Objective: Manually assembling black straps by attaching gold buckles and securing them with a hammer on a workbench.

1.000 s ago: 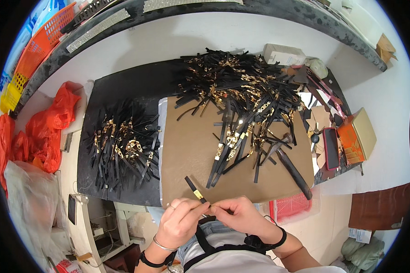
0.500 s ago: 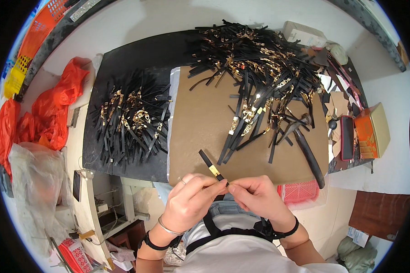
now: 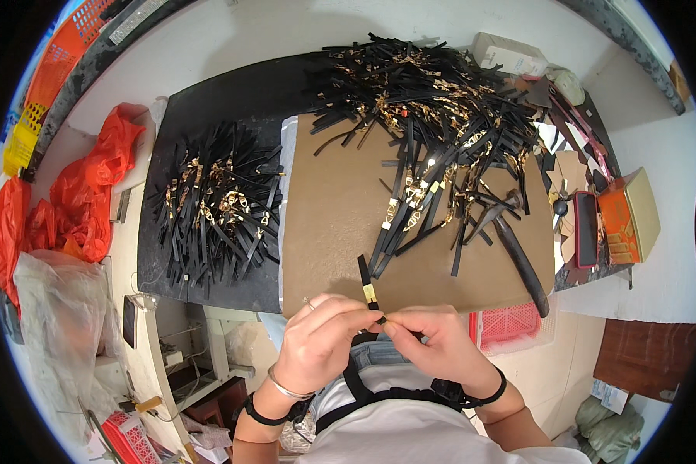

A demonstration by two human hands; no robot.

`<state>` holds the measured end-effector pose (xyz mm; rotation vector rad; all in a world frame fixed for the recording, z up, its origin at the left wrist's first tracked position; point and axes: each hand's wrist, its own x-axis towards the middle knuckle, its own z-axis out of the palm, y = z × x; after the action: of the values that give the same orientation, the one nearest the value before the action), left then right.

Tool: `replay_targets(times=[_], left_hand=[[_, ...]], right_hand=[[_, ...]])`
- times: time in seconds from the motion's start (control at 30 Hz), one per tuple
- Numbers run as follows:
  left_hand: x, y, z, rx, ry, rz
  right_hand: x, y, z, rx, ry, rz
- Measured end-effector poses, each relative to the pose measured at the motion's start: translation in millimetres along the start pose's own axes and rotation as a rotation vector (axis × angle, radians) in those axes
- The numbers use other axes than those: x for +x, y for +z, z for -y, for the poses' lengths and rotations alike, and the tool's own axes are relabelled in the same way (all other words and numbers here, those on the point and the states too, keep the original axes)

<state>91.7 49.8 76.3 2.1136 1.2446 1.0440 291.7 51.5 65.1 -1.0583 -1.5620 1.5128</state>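
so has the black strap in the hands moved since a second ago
Cannot tell: the black strap stays pinched by the left hand and right hand at the brown board's near edge; the camera itself shifted.

Brown board (image 3: pixel 329 224): bare across its left and near-centre part, open passage there from the near edge. Far and right part blocked by a heap of black straps (image 3: pixel 433 116). Hammer (image 3: pixel 518 247) lies across the right near corner. Left of the board, a second strap pile (image 3: pixel 216 205) covers the dark surface (image 3: pixel 224 93).
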Motion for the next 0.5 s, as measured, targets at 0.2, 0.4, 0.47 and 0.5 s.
replay_targets(times=[0.2,0.4,0.47,0.5], left_hand=[[-18.4,19.2,4.0,-0.463,-0.434,-0.049],[-8.8,30.8,-8.2,-0.888,-0.645,-0.057],[-7.1,38.8,-6.8,-0.555,-0.454,-0.105],[-6.1,42.1,-9.8,-0.431,-0.376,-0.130]], right_hand=[[-1.6,-4.9,-10.0,-0.341,-0.241,-0.053],[-17.5,-17.6,-7.7,-0.698,-0.389,-0.100],[-21.2,-21.9,-9.5,-0.668,-0.351,-0.127],[-23.2,-21.3,-11.6,-0.572,-0.324,-0.153]])
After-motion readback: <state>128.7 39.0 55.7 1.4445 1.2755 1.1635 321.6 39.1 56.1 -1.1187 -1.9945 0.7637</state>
